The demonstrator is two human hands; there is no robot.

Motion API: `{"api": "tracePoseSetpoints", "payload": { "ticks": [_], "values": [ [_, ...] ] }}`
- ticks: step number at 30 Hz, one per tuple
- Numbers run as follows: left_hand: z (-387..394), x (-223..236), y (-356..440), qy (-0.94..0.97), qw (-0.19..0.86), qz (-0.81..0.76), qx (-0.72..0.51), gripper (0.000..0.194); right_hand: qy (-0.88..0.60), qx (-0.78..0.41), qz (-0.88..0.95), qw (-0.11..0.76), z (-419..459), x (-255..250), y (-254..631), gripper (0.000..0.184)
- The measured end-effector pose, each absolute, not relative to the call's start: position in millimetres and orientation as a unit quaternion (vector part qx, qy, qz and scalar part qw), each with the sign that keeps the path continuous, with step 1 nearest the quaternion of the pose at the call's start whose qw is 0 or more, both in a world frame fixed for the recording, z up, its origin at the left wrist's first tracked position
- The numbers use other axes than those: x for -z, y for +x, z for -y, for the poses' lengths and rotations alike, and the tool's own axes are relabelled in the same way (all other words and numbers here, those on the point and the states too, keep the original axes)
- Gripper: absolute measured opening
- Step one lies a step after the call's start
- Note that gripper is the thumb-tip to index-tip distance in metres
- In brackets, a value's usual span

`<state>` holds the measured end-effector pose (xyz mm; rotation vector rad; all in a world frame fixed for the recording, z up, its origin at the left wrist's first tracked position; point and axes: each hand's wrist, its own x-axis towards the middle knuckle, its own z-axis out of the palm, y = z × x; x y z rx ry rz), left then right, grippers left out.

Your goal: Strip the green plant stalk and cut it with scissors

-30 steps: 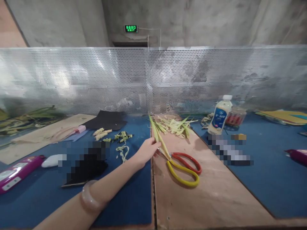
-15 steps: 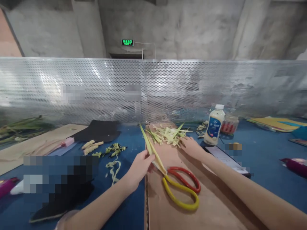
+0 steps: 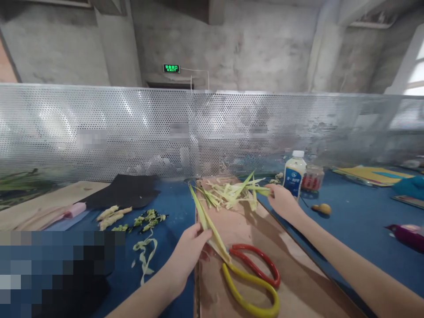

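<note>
A long pale green leaf stalk [image 3: 207, 221] lay slanted along the left edge of the brown board, pinched near its lower end. A loose pile of yellow-green leaf strips [image 3: 232, 192] sat at the board's far end, touched on its right side.

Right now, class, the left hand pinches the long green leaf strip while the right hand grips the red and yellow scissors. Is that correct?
Not quite. In the head view the right hand reaches the pile of leaf strips; the scissors lie untouched on the board. The left hand does pinch the long leaf strip.

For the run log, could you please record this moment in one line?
left hand: holds leaf strip | right hand: touches leaf pile | scissors: on board
</note>
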<state>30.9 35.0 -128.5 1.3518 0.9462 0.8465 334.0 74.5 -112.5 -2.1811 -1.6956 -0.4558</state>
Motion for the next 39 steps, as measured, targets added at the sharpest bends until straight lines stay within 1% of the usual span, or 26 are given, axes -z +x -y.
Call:
{"api": "tracePoseSetpoints", "payload": {
  "ticks": [2,6,8,12,15,20,24,34,39],
  "values": [
    [-35,129,31,0.580,0.603,-0.405,-0.369,0.022,-0.772,0.178,0.590,0.155,-73,114,334,0.032],
    [-34,130,31,0.578,0.604,-0.400,-0.376,0.022,-0.766,0.135,0.624,0.074,-66,123,324,0.024],
    [-33,130,31,0.575,0.606,-0.402,-0.375,0.020,-0.765,0.130,0.628,0.052,-62,122,317,0.023],
    [-33,128,32,0.573,0.609,-0.403,-0.372,0.017,-0.777,0.159,0.607,0.049,-56,112,313,0.023],
    [-33,127,32,0.576,0.605,-0.407,-0.369,0.018,-0.790,0.139,0.595,0.034,-57,109,315,0.024],
    [-33,128,31,0.581,0.601,-0.409,-0.366,0.016,-0.787,0.120,0.605,0.018,-59,125,311,0.027],
    [-34,128,31,0.581,0.601,-0.412,-0.363,0.017,-0.771,0.096,0.629,0.007,-63,138,311,0.025],
    [-26,122,31,0.581,0.603,-0.406,-0.366,0.018,-0.778,0.065,0.624,0.018,-79,142,336,0.028],
    [-26,121,31,0.586,0.598,-0.406,-0.365,0.013,-0.782,0.093,0.616,0.022,-71,140,329,0.028]
  ]
}}
